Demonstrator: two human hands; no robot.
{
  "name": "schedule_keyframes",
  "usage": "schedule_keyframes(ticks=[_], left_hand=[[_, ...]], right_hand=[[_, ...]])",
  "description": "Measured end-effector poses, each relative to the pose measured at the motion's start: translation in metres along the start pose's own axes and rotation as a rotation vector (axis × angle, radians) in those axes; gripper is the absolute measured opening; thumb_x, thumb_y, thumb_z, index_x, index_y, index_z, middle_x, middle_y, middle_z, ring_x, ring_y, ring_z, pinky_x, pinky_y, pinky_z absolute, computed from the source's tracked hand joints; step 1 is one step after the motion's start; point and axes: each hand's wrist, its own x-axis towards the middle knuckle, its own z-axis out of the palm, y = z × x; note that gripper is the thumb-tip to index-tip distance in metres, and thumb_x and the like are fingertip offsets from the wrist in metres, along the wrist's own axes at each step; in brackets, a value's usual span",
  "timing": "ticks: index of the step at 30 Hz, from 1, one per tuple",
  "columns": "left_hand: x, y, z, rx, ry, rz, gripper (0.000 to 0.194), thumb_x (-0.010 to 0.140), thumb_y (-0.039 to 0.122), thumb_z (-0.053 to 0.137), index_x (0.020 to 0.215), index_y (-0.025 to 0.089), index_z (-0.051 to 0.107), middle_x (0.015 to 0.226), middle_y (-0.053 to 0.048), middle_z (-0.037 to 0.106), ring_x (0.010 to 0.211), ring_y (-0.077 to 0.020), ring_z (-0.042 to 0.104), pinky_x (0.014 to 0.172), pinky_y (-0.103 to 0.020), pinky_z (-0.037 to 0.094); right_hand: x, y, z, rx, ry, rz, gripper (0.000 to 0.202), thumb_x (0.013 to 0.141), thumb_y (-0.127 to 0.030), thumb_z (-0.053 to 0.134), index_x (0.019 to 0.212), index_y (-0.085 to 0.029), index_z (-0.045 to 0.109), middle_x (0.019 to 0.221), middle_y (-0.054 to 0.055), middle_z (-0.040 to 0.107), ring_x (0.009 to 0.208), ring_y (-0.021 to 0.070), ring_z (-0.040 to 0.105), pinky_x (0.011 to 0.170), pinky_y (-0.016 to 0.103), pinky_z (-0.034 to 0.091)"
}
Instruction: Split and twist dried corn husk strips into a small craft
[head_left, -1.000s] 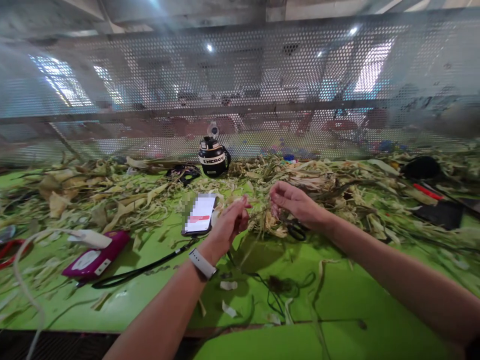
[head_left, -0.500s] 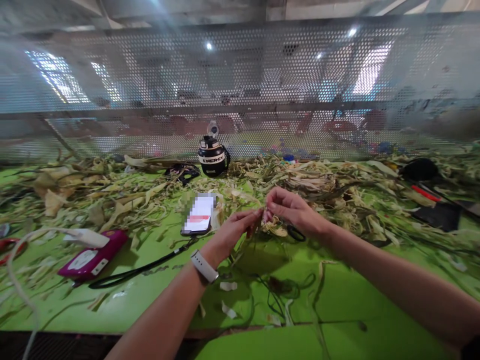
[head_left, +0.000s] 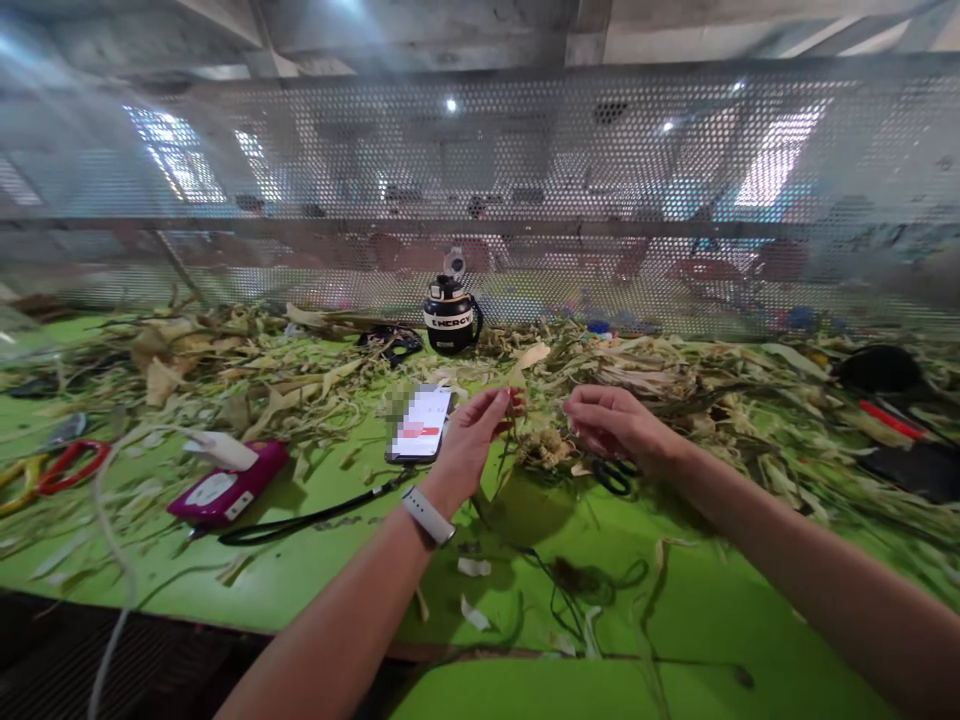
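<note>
My left hand (head_left: 480, 425) is closed, thumb against the fingers, on a pale dried leaf strip (head_left: 531, 362). The strip's wide end stands up above the fingertips, and a thin greenish length hangs below them. My right hand (head_left: 616, 422) is a little way to the right, its fingers curled and thumb drawn in; whether anything small is between them is hidden. A clump of frayed dry fibre (head_left: 546, 450) lies on the table between the hands. Beneath the right hand is a black loop handle (head_left: 613, 478), apparently of scissors.
Dried leaf scraps (head_left: 225, 365) cover the green table (head_left: 330, 575). A phone (head_left: 426, 425) lies by my left hand, beside a magenta power bank (head_left: 236, 485) with a white cable. Red-handled scissors (head_left: 75, 467) lie far left. A black bottle (head_left: 450, 318) stands before a perforated metal screen (head_left: 525, 180).
My hands have moved apart; the right has drawn away to the right. The pale strip now sticks up from my left hand. The camera view has shifted left.
</note>
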Motion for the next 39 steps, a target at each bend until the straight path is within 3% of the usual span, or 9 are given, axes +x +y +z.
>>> schedule_keyframes(ticks=[5, 8, 10, 13, 16, 22, 28, 32, 39], left_hand=[[0.001, 0.002, 0.002, -0.069, 0.035, 0.015, 0.024, 0.060, 0.029, 0.076, 0.080, 0.018, 0.069, 0.077, 0.000, 0.069, 0.072, -0.0090, 0.060, 0.069, -0.020, 0.044], [0.000, 0.003, 0.001, -0.057, 0.034, 0.010, 0.026, 0.059, 0.029, 0.077, 0.081, 0.017, 0.068, 0.079, -0.001, 0.069, 0.071, -0.0098, 0.060, 0.067, -0.020, 0.045], [-0.002, 0.006, 0.002, -0.005, 0.010, -0.011, 0.028, 0.060, 0.030, 0.076, 0.084, 0.017, 0.067, 0.082, -0.001, 0.069, 0.073, -0.0109, 0.060, 0.067, -0.021, 0.046], [-0.006, 0.011, 0.003, 0.097, -0.050, -0.036, 0.030, 0.063, 0.032, 0.073, 0.087, 0.017, 0.065, 0.085, -0.002, 0.069, 0.079, -0.0143, 0.062, 0.069, -0.025, 0.048], [-0.009, 0.015, 0.003, 0.155, -0.080, -0.033, 0.029, 0.067, 0.035, 0.070, 0.090, 0.018, 0.063, 0.085, -0.003, 0.069, 0.081, -0.0167, 0.062, 0.069, -0.028, 0.050], [-0.008, 0.014, 0.004, 0.124, -0.107, -0.035, 0.033, 0.070, 0.033, 0.067, 0.098, 0.017, 0.060, 0.095, -0.006, 0.069, 0.086, -0.0195, 0.063, 0.070, -0.031, 0.053], [-0.007, 0.014, 0.004, 0.122, -0.068, -0.040, 0.032, 0.071, 0.030, 0.066, 0.098, 0.015, 0.058, 0.090, -0.007, 0.070, 0.082, -0.0188, 0.064, 0.068, -0.031, 0.053], [-0.005, 0.012, 0.003, 0.109, -0.043, -0.026, 0.028, 0.071, 0.029, 0.066, 0.094, 0.014, 0.059, 0.088, -0.006, 0.070, 0.082, -0.0180, 0.063, 0.068, -0.030, 0.053], [-0.004, 0.008, 0.002, 0.070, -0.068, -0.032, 0.024, 0.071, 0.028, 0.066, 0.091, 0.015, 0.060, 0.083, -0.005, 0.069, 0.075, -0.0158, 0.062, 0.064, -0.029, 0.054]], right_hand=[[-0.001, -0.009, -0.024, -0.539, -0.203, 0.103, 0.031, 0.078, -0.047, 0.052, 0.072, -0.016, 0.052, 0.058, -0.002, 0.053, 0.047, 0.0085, 0.049, 0.046, 0.020, 0.035], [-0.005, -0.012, -0.033, -0.898, -0.310, 0.181, 0.029, 0.079, -0.043, 0.049, 0.073, -0.015, 0.057, 0.064, 0.003, 0.059, 0.056, 0.0134, 0.055, 0.052, 0.023, 0.035], [-0.007, -0.011, -0.032, -1.154, -0.328, 0.258, 0.026, 0.074, -0.040, 0.052, 0.069, -0.015, 0.059, 0.064, 0.006, 0.061, 0.058, 0.0171, 0.056, 0.051, 0.025, 0.031], [-0.007, -0.007, -0.023, -1.377, -0.244, 0.324, 0.022, 0.068, -0.036, 0.055, 0.073, -0.015, 0.059, 0.074, 0.010, 0.064, 0.067, 0.0220, 0.058, 0.050, 0.026, 0.027], [-0.006, -0.004, -0.020, -1.405, -0.201, 0.353, 0.025, 0.065, -0.035, 0.056, 0.081, -0.016, 0.058, 0.083, 0.011, 0.064, 0.073, 0.0235, 0.058, 0.050, 0.026, 0.025], [-0.003, 0.002, -0.034, -1.349, -0.230, 0.365, 0.021, 0.063, -0.033, 0.057, 0.076, -0.017, 0.053, 0.075, 0.008, 0.063, 0.068, 0.0206, 0.056, 0.048, 0.025, 0.025], [-0.006, -0.001, -0.046, -1.143, -0.277, 0.481, 0.019, 0.063, -0.034, 0.056, 0.068, -0.017, 0.051, 0.058, 0.003, 0.057, 0.050, 0.0154, 0.053, 0.042, 0.024, 0.028], [-0.009, -0.001, -0.052, -0.929, -0.326, 0.595, 0.015, 0.062, -0.031, 0.055, 0.069, -0.017, 0.051, 0.057, 0.001, 0.055, 0.049, 0.0140, 0.054, 0.042, 0.022, 0.036], [-0.005, 0.011, -0.045, -1.037, -0.347, 0.536, 0.006, 0.057, -0.021, 0.051, 0.055, -0.017, 0.047, 0.043, -0.002, 0.046, 0.040, 0.0142, 0.052, 0.036, 0.021, 0.031]])
